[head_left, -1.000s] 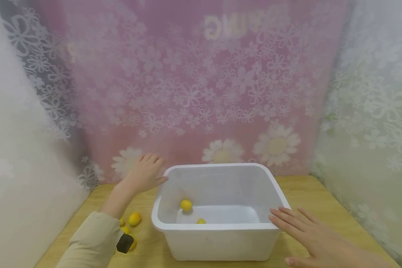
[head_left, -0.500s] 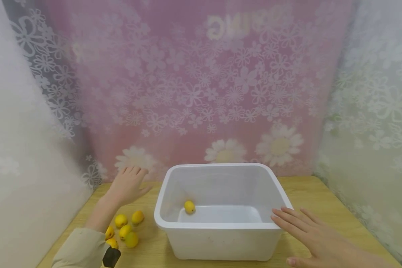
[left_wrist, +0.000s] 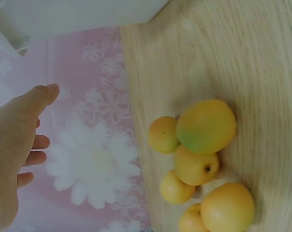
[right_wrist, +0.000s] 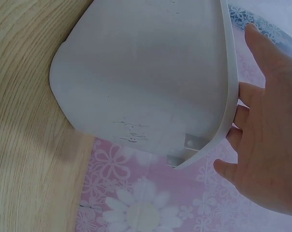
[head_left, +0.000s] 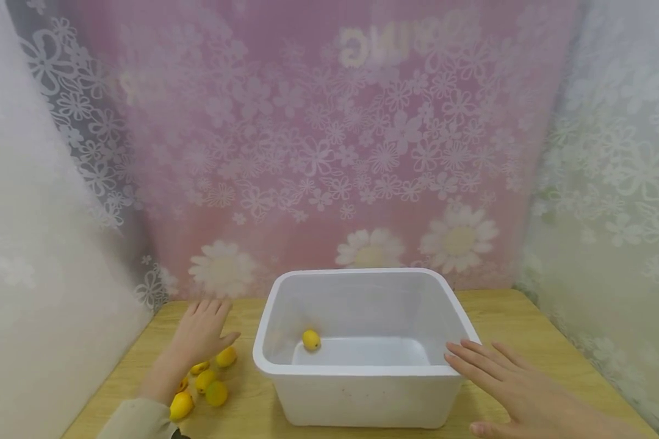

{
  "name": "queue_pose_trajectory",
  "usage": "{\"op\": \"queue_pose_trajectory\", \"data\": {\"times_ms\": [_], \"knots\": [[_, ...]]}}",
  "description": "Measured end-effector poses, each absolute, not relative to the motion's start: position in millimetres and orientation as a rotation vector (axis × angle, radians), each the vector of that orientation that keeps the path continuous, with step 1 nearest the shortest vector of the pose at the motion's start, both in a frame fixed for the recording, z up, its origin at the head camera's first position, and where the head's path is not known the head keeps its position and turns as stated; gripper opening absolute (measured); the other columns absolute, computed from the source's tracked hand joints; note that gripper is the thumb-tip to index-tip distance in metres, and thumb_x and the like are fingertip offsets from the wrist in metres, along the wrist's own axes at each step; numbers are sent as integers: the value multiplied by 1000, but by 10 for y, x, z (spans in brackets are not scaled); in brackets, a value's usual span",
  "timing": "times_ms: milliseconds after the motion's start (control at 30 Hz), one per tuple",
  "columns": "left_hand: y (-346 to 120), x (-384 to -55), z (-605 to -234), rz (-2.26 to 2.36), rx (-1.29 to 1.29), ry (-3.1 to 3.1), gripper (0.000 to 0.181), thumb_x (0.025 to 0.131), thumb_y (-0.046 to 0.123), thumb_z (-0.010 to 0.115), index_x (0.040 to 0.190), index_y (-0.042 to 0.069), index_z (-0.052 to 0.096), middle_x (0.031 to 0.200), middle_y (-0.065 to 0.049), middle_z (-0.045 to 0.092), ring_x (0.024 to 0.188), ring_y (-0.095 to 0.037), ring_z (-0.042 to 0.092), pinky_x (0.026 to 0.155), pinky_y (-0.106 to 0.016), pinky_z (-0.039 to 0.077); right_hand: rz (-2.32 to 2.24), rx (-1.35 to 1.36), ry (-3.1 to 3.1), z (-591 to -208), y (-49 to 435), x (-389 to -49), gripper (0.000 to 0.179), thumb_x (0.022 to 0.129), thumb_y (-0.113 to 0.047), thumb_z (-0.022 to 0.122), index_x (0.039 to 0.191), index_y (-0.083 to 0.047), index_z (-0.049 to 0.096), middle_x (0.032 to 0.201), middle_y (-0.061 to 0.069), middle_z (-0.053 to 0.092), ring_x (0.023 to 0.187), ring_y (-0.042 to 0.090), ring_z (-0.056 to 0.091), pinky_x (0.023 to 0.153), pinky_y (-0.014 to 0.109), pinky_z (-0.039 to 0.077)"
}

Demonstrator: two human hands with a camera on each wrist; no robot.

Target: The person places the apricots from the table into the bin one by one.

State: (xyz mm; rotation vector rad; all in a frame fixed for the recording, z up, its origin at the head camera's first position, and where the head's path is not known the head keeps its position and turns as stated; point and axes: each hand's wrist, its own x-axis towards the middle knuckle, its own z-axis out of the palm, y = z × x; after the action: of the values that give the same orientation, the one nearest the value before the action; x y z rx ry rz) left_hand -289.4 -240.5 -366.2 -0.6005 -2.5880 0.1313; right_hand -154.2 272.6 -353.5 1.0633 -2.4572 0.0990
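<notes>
My left hand [head_left: 198, 332] hovers palm down with loosely extended fingers above the far side of a group of yellow, lemon-like fruits [head_left: 205, 381]. Nothing shows in this hand [left_wrist: 15, 145] in the left wrist view, where the fruits [left_wrist: 197, 164] lie on the wood; one has a green patch. To the right stands a deep white plastic tub [head_left: 357, 370]. Inside it, near the left wall, lies a single visible yellow fruit [head_left: 311, 340]; the front wall hides part of the floor. My right hand [head_left: 513, 384] rests its straight fingertips at the tub's right front rim.
A light wooden table [head_left: 489, 311] carries the tub and fruits. Behind it hangs a pink flowered curtain [head_left: 318, 244]. Pale flowered sheets enclose the left and right sides. The tub's tall walls rise between my two hands.
My left hand has moved left and nearer, from the tub's left rim to the loose fruits. A second fruit inside the tub has passed out of sight behind the front wall. My right hand stays put.
</notes>
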Motion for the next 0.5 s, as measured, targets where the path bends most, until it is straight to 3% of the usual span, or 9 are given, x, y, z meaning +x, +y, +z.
{"op": "queue_pose_trajectory", "data": {"times_ms": [500], "knots": [[-2481,-2911,-4033,94,-493,-2666,58,78,39,71,113,-4,55,112,-23,59,106,-40,53,95,-58,37,88,1074,-2433,-3542,2738,-1544,85,76,-48,71,145,-16,34,146,3,39,141,3,3,110,16,-6]]}}
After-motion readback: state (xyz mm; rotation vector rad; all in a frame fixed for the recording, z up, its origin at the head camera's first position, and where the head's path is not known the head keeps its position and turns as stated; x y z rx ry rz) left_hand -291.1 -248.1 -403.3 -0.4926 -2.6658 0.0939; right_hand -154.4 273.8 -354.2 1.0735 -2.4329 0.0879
